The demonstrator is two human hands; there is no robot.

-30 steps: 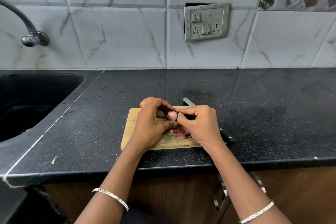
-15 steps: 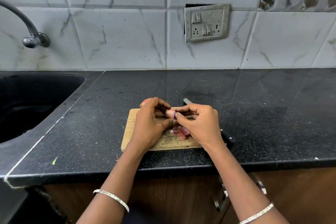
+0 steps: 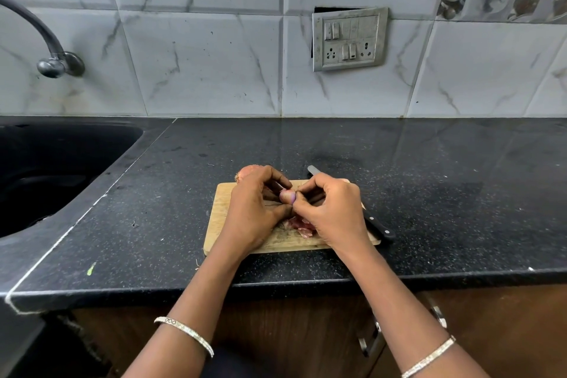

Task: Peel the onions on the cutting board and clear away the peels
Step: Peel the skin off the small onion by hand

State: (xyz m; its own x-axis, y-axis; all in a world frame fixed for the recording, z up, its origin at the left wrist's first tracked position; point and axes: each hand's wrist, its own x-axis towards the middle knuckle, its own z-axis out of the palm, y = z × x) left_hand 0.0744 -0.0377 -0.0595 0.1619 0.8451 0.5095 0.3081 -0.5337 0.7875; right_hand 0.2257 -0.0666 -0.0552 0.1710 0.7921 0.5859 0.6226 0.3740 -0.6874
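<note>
A small pale-purple onion (image 3: 287, 196) is held between both hands above the wooden cutting board (image 3: 219, 218). My left hand (image 3: 254, 212) grips it from the left with curled fingers. My right hand (image 3: 331, 212) pinches its right side with thumb and fingertips. A heap of reddish peels (image 3: 299, 224) lies on the board under my right hand. A second onion (image 3: 247, 172) with brown skin sits at the board's far left corner, mostly hidden behind my left hand.
A black-handled knife (image 3: 379, 228) lies slanted along the board's right side, its blade tip (image 3: 313, 169) showing past my right hand. A black sink (image 3: 46, 169) is sunk into the dark counter at left, with a tap (image 3: 52, 64) above. The counter's front edge is close.
Both hands have shifted slightly on the small onion, turning it between the fingertips. The board, peels and knife stay where they were.
</note>
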